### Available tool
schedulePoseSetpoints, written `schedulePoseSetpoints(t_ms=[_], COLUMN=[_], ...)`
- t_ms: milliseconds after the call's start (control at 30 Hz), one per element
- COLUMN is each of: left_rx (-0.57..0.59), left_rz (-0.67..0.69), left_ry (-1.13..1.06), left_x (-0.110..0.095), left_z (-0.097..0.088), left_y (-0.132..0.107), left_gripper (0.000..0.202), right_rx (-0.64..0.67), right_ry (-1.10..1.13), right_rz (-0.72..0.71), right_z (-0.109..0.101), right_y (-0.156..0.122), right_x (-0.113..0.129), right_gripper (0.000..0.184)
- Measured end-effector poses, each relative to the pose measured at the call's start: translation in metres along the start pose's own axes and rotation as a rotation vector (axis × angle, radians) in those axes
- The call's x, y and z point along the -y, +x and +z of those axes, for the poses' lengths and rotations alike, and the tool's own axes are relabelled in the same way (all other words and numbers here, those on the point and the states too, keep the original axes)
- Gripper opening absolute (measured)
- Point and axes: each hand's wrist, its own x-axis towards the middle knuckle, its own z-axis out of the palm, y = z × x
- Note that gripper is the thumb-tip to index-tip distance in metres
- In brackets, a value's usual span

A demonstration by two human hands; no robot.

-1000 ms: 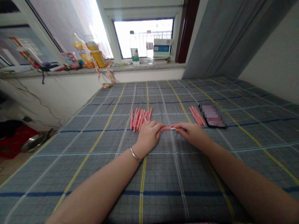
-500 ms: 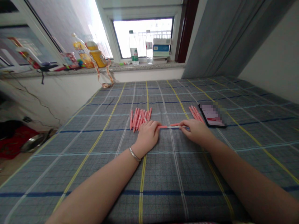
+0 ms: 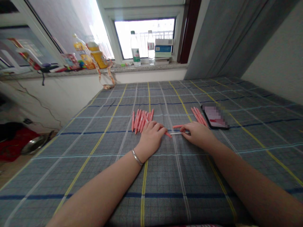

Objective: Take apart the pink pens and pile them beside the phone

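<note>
My left hand, with a silver bangle at the wrist, is closed on a pink pen barrel whose end sticks out past the fingers. My right hand pinches a thin white pen refill between thumb and fingers. Barrel and refill lie end to end with their tips close together; I cannot tell whether they touch. Just beyond the refill a second pink pen part rests on the cloth. Several pink pens lie in a pile beyond my left hand. A smaller group of pink pens lies beyond my right hand.
A phone lies to the right of the smaller group, on the plaid cloth. Bottles, a yellow flask and boxes stand on the window sill at the back.
The white refill has come out of line with the pink barrel, which now tilts toward me. Both pieces have moved slightly nearer. The left fingers have shifted right over the barrel.
</note>
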Motion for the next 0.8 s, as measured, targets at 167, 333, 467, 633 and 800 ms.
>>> schedulePoseSetpoints(t_ms=[167,333,467,633,800], left_rx=[-0.020,0.032,0.057,0.043,-0.028], left_rz=[-0.051,-0.023,-0.010,-0.008,0.021], left_ry=[-0.010,-0.029,-0.037,-0.056,-0.015], left_x=[0.001,-0.001,-0.002,-0.003,-0.004], left_z=[0.002,0.001,0.001,-0.001,-0.002], left_y=[0.001,0.001,0.001,0.001,0.001], left_gripper=[0.021,0.021,0.021,0.022,0.023], right_rx=[-0.064,-0.082,-0.080,-0.103,-0.093], right_ry=[0.059,0.111,0.110,0.107,0.127], right_rz=[-0.039,-0.086,-0.105,-0.093,-0.075], right_z=[-0.001,0.005,0.013,0.017,0.015], right_y=[-0.001,-0.001,0.000,0.002,0.001], right_x=[0.008,0.021,0.032,0.035,0.031], right_gripper=[0.016,0.013,0.013,0.010,0.009])
